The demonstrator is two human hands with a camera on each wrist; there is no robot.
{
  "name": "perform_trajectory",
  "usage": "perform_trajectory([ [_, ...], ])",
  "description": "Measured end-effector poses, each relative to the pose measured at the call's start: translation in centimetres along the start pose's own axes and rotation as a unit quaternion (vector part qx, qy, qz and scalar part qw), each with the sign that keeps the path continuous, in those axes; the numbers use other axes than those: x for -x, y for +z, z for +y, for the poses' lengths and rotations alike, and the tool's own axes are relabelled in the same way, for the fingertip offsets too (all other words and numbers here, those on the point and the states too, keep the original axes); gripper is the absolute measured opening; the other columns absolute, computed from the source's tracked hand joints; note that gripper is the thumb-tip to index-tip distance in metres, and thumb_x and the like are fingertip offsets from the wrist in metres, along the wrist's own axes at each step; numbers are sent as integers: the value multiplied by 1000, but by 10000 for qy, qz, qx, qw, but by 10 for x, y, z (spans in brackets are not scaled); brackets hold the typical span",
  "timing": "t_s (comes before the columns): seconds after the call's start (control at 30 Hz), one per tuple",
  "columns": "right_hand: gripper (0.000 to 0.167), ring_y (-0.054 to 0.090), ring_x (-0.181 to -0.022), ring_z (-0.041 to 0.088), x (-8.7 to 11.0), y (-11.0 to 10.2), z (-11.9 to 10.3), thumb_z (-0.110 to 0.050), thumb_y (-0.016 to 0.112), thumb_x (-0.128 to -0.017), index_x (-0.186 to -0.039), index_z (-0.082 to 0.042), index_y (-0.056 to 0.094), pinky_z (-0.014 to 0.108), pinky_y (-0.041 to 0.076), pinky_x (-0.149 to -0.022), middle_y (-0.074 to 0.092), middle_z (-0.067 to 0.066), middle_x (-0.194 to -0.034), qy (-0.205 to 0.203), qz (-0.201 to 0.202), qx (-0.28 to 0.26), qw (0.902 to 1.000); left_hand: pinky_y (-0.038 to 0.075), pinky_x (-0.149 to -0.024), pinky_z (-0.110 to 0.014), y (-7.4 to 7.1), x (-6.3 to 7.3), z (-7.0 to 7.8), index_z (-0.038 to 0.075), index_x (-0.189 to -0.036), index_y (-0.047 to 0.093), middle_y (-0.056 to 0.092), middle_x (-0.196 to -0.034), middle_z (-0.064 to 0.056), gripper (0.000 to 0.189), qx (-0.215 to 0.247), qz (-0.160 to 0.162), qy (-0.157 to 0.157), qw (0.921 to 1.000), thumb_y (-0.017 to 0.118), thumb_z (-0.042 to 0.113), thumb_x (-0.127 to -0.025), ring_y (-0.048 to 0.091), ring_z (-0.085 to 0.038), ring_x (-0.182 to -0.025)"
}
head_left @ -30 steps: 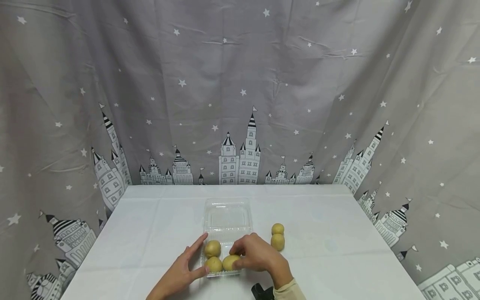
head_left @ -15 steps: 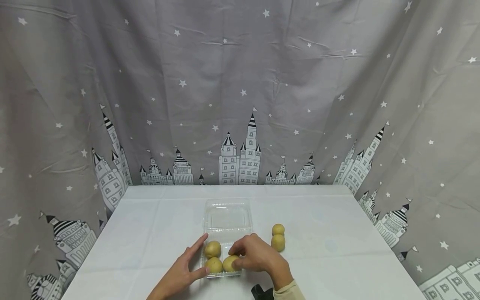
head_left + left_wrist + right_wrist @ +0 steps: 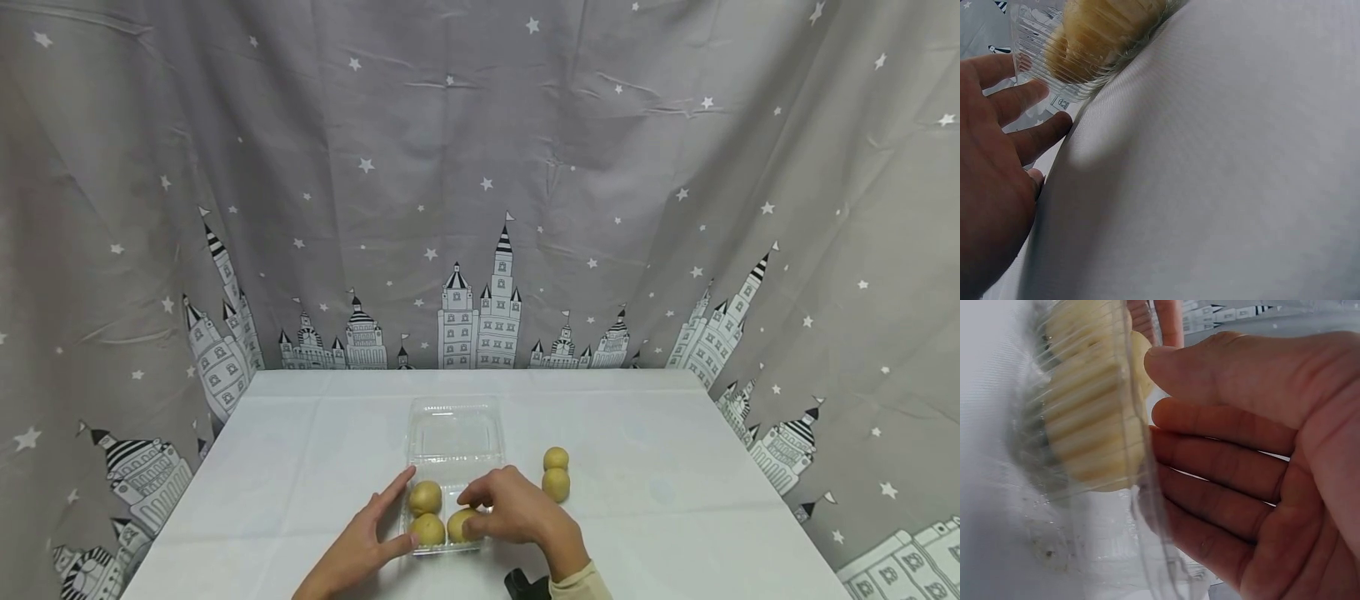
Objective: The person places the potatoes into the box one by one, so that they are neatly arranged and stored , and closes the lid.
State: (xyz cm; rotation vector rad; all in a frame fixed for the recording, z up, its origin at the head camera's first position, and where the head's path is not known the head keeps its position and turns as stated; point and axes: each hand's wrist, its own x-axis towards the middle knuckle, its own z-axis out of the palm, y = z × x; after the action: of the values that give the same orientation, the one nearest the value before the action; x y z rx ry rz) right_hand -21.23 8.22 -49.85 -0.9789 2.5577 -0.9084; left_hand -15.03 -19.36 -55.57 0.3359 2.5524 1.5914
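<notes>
A clear plastic clamshell box (image 3: 456,469) stands at the table's near middle, its lid laid back flat. In its tray sit three yellow potatoes: a far left potato (image 3: 425,497), a near left potato (image 3: 428,530) and a near right potato (image 3: 458,527). My left hand (image 3: 354,547) has its fingers spread along the box's left side, fingertips right at the ribbed wall (image 3: 1075,69). Over the right side reaches my right hand (image 3: 522,517), thumb against the near right potato and index fingertip a little apart from it. In the right wrist view its fingers (image 3: 1222,462) extend loosely past the rim.
Two more potatoes lie to the right of the box, a smaller potato (image 3: 556,457) behind a larger potato (image 3: 556,485). A black device (image 3: 527,585) shows by the right sleeve. The white table (image 3: 675,467) ends at a grey curtain (image 3: 585,167) printed with castles.
My right index fingertip has lifted slightly off the near right potato, which has shifted a touch to the right. My left hand and the box have stayed in place.
</notes>
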Motion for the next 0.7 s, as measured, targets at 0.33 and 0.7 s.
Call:
perform_trajectory([
  [0.33, 33, 77, -107, 5, 4, -8, -2, -24, 89, -90, -119, -9, 85, 25, 64, -94, 85, -2, -115, 108, 152, -18, 9998, 1, -134, -75, 0, 0, 1, 13, -173, 34, 35, -178, -14, 94, -50, 94, -28, 9999, 81, 34, -94, 24, -50, -165],
  [0.7, 37, 80, -111, 20, 9, -17, -3, -26, 88, -91, -123, -7, 83, 37, 67, -97, 84, 7, -120, 228, 208, -282, 9991, -1, -134, -74, 0, 0, 0, 14, -173, 33, 33, -179, -14, 95, -12, 41, -34, 10000, 81, 34, -94, 22, -50, -166],
])
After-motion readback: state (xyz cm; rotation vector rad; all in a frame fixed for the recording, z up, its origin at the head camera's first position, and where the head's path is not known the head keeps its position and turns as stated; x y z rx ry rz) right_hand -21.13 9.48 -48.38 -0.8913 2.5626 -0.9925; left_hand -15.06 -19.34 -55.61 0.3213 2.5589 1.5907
